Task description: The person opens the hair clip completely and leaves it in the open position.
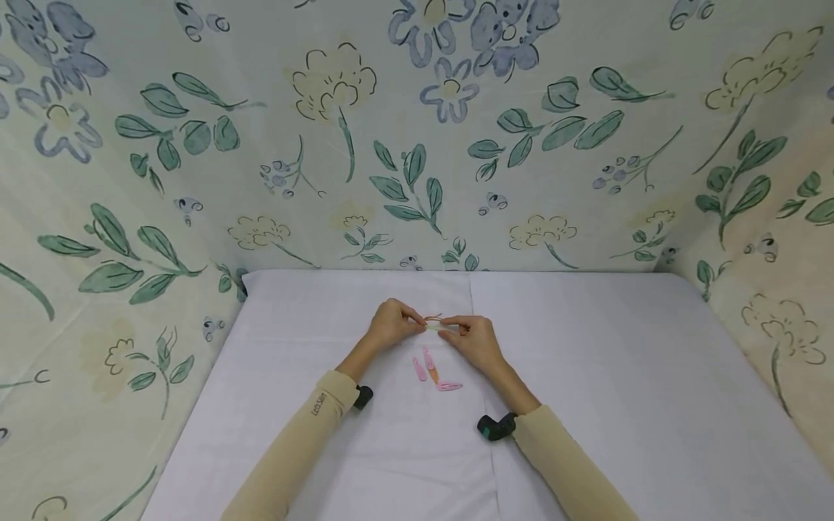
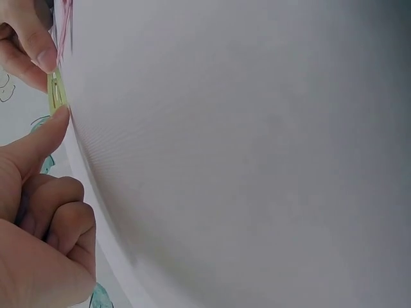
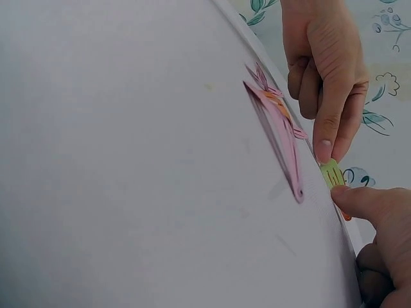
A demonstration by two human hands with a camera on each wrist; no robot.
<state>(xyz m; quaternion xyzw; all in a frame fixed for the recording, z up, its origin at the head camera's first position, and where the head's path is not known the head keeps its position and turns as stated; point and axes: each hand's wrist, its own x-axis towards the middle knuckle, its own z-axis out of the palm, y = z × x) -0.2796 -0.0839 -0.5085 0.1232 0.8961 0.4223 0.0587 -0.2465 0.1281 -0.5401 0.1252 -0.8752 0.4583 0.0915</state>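
A light green snap hair clip (image 3: 331, 172) spans the gap between the two hands, close over the far middle of the table. My left hand (image 1: 394, 323) pinches one end of it between thumb and finger. At the other end, the thumb and finger of my right hand (image 1: 476, 340) pinch it too. In the left wrist view the slots of the green clip (image 2: 56, 91) show, with the fingertips covering both its ends. Just beyond it lies an orange clip (image 1: 433, 318), near the fingertips.
Nearer me on the white cloth-covered table (image 1: 586, 376) lie several clips: a pink clip (image 1: 419, 369), another pink clip (image 1: 427, 357) by an orange clip (image 1: 434, 375), and a pink clip (image 1: 450, 386) lying sideways. A floral curtain (image 1: 417, 145) rises behind the table's far edge.
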